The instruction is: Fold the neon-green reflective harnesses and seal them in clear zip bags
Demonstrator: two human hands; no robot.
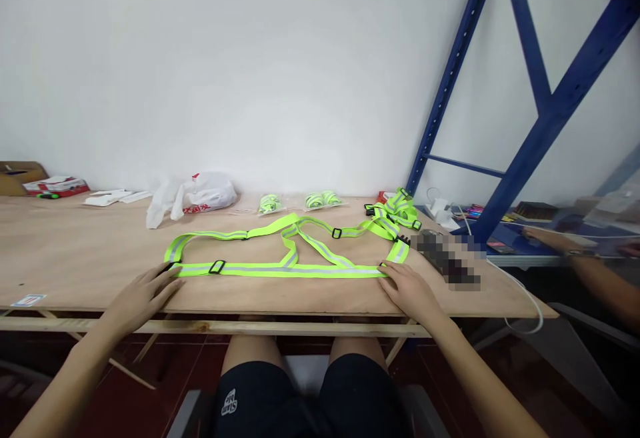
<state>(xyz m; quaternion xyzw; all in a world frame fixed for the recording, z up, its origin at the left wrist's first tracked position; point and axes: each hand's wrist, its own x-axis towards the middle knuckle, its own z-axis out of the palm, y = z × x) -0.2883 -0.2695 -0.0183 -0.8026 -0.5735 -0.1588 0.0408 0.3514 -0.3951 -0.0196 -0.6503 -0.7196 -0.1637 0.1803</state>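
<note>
A neon yellow-green reflective strap harness point(270, 271) with a silver stripe lies spread on the wooden table, its long front strap stretched straight from side to side. My left hand point(145, 297) rests at that strap's left end, fingertips touching it by a black buckle. At the other end my right hand point(411, 293) lies with its fingers extended on the strap. Both hands look open and flat. A black slider point(217, 267) sits on the strap near my left hand. Thinner straps loop behind it towards a tangled heap of the same webbing point(400, 210) at the right.
Bagged green straps point(271, 204), a white plastic bag point(215, 191) and papers point(113, 197) lie along the wall. A blurred-out dark object point(445, 259) and a white cable point(523, 288) are at the right. Beyond the blue rack point(537, 151), another person's arm point(597, 275) shows.
</note>
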